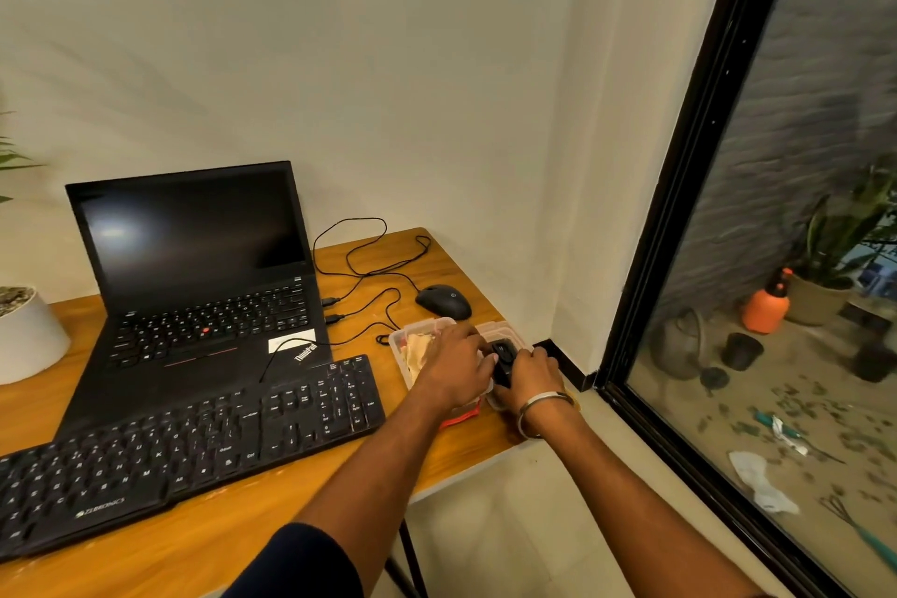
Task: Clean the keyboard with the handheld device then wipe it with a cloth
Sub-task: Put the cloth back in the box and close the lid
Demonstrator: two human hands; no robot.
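Black handheld device (502,362) gripped between left hand (456,367) and right hand (529,376)

Open black laptop (194,277), screen dark, on wooden desk (233,534); wired black mouse (444,300) to its right, cables (361,257) looped behind; white planter (26,333) at left edge; orange spray bottle (767,304) beyond the window glass.
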